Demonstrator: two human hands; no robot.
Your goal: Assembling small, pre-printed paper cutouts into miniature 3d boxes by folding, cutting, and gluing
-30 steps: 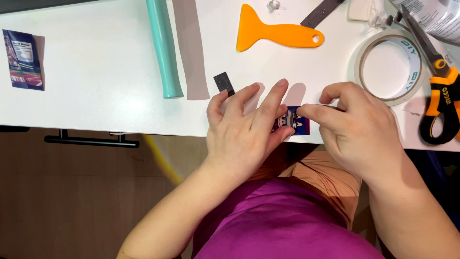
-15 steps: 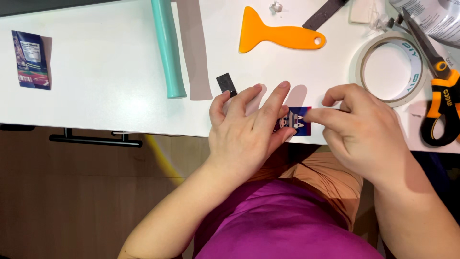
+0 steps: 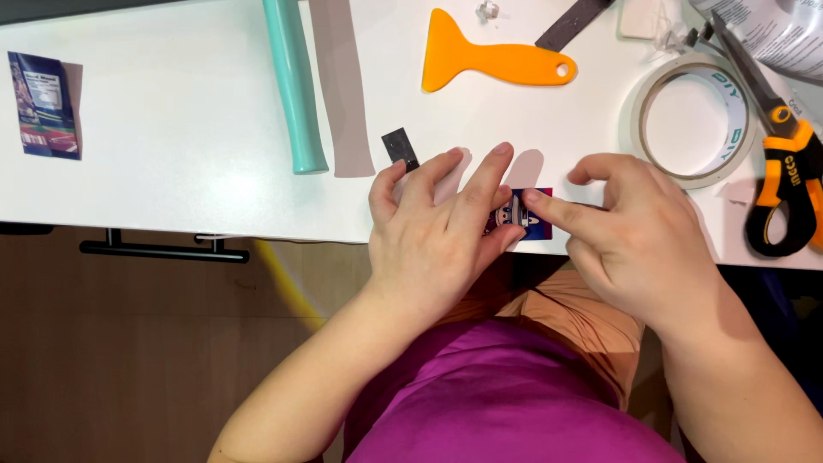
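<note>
The small blue printed card (image 3: 525,216) lies at the bench's (image 3: 171,171) near edge between both hands: left hand (image 3: 433,236) flat, pinning its left end; right hand (image 3: 639,231) fingertip pressing its right, neither closed around it.

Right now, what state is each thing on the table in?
Left hand: flat, pinning the sachet.
Right hand: fingertip on the sachet.
Sachet: flat at the table edge.
Scissors: closed.
Tape roll: lying flat.
Scraper: lying flat.
Teal tube: rolled, lying down.
Blue packet: flat, apart.
</note>
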